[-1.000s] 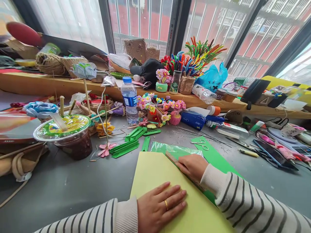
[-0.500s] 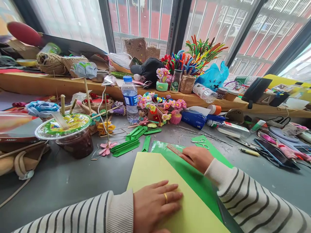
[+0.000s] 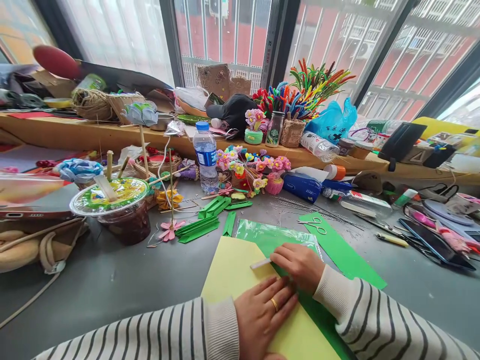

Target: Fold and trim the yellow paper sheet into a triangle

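Note:
Pale yellow paper (image 3: pixel 228 265) lies on the grey table, with a slanted edge on its right side. My left hand (image 3: pixel 264 310) rests on it, palm down, fingers stretched out, a gold ring on one finger. My right hand (image 3: pixel 298 267) is closed round a small ruler-like strip (image 3: pixel 260 263), whose tip reaches over the yellow paper. The fingertips of my left hand are close to my right hand. Under the yellow paper lies a green sheet in a clear sleeve (image 3: pixel 277 235). To its right, scissors (image 3: pixel 315 224) sit on a green paper strip (image 3: pixel 341 252).
Folded green papers (image 3: pixel 198 228), a pink flower (image 3: pixel 171 231) and a lidded drink cup (image 3: pixel 125 220) stand or lie to the left. Behind are a water bottle (image 3: pixel 206 160) and crochet flowers (image 3: pixel 258 165). A phone (image 3: pixel 435 242) lies at the right.
My right hand has drawn the strip from the green sleeve down over the yellow paper. My left hand has slid right and slightly forward. The whole view has shifted a little.

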Demonstrator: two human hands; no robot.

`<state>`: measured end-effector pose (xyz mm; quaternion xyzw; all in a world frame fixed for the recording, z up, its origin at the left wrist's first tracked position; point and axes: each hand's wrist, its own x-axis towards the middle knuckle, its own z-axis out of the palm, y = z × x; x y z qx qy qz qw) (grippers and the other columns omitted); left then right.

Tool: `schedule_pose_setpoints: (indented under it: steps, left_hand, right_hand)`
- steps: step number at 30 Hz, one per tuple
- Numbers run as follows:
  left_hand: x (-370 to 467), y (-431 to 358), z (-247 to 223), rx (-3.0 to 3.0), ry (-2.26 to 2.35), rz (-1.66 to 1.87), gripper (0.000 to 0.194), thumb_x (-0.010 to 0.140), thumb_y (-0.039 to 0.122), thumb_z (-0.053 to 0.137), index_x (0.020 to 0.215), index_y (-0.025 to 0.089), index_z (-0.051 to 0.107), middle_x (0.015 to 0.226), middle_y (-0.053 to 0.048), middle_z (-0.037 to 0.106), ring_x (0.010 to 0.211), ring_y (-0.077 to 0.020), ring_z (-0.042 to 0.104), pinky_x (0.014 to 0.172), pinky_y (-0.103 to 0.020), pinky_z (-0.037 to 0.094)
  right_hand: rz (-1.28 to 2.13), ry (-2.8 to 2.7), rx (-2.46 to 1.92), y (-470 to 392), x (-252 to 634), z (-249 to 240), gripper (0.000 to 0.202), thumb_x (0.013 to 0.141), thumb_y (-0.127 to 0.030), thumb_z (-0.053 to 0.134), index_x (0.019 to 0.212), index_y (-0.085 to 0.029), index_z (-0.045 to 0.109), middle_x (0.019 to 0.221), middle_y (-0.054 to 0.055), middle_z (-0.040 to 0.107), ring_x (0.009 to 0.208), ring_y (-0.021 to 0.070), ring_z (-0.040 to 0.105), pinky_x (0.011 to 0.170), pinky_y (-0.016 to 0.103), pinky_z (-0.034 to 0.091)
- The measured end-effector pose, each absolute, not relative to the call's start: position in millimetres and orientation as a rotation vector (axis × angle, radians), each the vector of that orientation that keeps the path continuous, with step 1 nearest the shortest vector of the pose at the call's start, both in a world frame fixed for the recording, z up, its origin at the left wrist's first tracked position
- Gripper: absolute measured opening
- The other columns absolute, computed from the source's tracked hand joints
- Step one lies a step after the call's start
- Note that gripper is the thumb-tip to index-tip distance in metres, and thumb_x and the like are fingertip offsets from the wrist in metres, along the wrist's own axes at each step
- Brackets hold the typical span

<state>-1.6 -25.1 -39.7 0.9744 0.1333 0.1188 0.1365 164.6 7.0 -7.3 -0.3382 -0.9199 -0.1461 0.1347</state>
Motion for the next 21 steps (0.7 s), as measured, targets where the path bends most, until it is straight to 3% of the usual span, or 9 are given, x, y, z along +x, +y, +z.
schedule_pose_setpoints:
  steps: [3, 9, 21]
  left_hand:
    - [0.2, -26.8, -41.4, 2.850, 0.416, 0.361, 0.067, 0.078, 0.054, 0.016, 0.128, 0.009, 0.012, 0.132, -0.011, 0.021, 0.121, -0.0220, 0.008, 0.100, -0.035, 0.008]
    - [5.7, -30.8, -44.8, 2.938, 0.546, 0.368, 0.045, 0.085, 0.026, 0.023, 0.126, 0.011, 0.017, 0.130, -0.006, 0.027, 0.121, -0.0186, 0.015, 0.100, -0.033, 0.011]
    - [5.3, -29.7, -43.4, 3.007, 0.531, 0.347, 0.044, 0.085, 0.026, 0.023, 0.126, 0.009, 0.018, 0.130, -0.006, 0.026, 0.121, -0.0184, 0.014, 0.099, -0.033, 0.014]
  right_hand:
    - [-0.482, -2.612, -0.947, 4.3, 163.9, -12.7, 0.035, 0.084, -0.013, 0.025, 0.076, -0.011, 0.059, 0.063, 0.006, 0.059, 0.056, 0.0153, 0.050, 0.051, 0.025, 0.037]
    - [-0.553, -2.546, -0.928, 8.8, 163.2, -15.2, 0.036, 0.085, -0.012, 0.025, 0.080, -0.008, 0.060, 0.066, 0.008, 0.062, 0.059, 0.0146, 0.053, 0.055, 0.025, 0.041]
    - [-0.627, -2.479, -0.977, 17.6, 156.9, -19.5, 0.033, 0.083, -0.011, 0.029, 0.078, -0.007, 0.061, 0.065, 0.008, 0.063, 0.057, 0.0158, 0.054, 0.051, 0.026, 0.039]
